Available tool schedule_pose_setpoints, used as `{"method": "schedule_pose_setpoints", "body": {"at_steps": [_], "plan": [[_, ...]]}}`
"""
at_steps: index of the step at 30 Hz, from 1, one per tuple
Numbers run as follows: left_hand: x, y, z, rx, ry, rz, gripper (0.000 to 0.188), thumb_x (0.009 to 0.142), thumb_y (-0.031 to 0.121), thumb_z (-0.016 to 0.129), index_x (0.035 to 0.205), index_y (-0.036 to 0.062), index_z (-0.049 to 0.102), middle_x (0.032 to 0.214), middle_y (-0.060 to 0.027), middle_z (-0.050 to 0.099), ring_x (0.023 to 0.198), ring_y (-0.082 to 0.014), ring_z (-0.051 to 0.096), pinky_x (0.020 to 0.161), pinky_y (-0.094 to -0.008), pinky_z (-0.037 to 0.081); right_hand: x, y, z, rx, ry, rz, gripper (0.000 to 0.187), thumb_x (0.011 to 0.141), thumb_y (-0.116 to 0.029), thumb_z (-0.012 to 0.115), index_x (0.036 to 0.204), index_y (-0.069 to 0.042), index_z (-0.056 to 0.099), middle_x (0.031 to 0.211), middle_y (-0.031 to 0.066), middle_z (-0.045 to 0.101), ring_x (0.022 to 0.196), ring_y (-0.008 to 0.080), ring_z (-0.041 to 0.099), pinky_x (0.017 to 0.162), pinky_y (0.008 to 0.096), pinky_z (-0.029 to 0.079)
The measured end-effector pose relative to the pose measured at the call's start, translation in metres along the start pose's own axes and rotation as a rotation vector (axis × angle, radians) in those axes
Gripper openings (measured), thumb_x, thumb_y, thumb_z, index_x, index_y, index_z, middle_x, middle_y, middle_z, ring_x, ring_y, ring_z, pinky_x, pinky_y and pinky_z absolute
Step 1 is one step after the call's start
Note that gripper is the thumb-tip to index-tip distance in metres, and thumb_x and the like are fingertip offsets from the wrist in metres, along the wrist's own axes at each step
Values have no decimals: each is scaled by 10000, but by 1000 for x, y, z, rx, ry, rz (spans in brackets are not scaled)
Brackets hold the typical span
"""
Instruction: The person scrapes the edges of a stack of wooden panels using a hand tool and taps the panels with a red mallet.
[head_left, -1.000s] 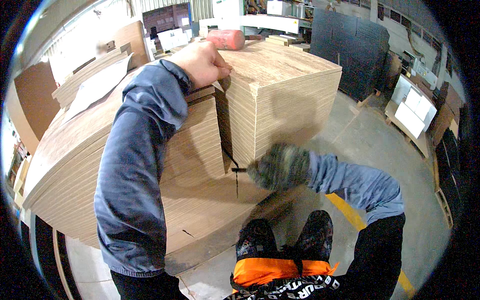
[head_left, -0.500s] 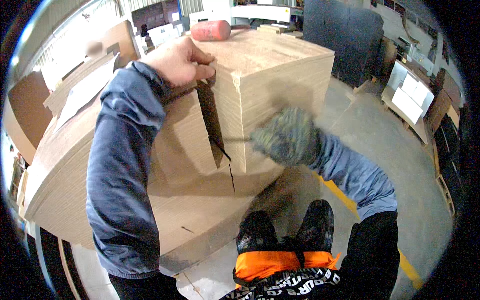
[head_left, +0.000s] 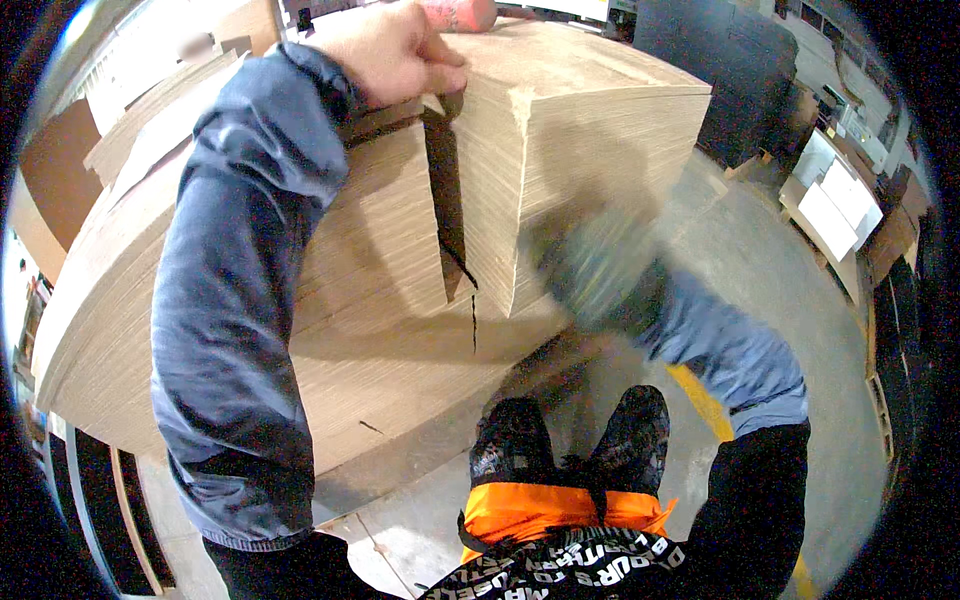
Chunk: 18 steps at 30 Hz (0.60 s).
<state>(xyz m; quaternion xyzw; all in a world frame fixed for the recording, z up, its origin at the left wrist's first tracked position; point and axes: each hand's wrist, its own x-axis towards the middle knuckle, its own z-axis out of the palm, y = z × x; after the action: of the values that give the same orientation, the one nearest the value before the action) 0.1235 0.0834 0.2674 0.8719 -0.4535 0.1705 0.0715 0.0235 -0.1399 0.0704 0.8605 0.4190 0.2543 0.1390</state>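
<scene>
The gap has grown. My bare left hand (head_left: 395, 55) grips flat brown sheets (head_left: 380, 230), top middle; my gloved right hand (head_left: 595, 265) is too blurry to tell.

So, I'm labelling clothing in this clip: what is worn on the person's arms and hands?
Both arms wear blue-grey long sleeves, creased, with ribbed cuffs. The left hand is bare. The right hand wears a dark, greenish speckled knit glove, blurred, so no finer detail or markings can be made out.

Matt brown cardboard stack (head_left: 590, 130), knitted glove (head_left: 590, 265)
</scene>
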Motion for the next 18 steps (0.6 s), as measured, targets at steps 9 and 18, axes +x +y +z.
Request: {"method": "schedule_pose_setpoints", "body": {"at_steps": [9,18], "plan": [[-9,29,-18,-285,-1,-170,303,819,109,565,1113,37,563,929,-156,655,881,-243,623,803,-334,489,-18,-75,11,44,80,317,296,769,-193,523,1012,-38,595,559,82,522,426,237,487,359,376,366],[34,-40,30,-132,163,146,255,794,192,598,1007,52,612,946,-112,643,893,-225,599,819,-324,461,21,49,-70,-640,399,364,305,841,-238,498,1065,-41,561,714,82,566,598,255,542,539,385,445]]}}
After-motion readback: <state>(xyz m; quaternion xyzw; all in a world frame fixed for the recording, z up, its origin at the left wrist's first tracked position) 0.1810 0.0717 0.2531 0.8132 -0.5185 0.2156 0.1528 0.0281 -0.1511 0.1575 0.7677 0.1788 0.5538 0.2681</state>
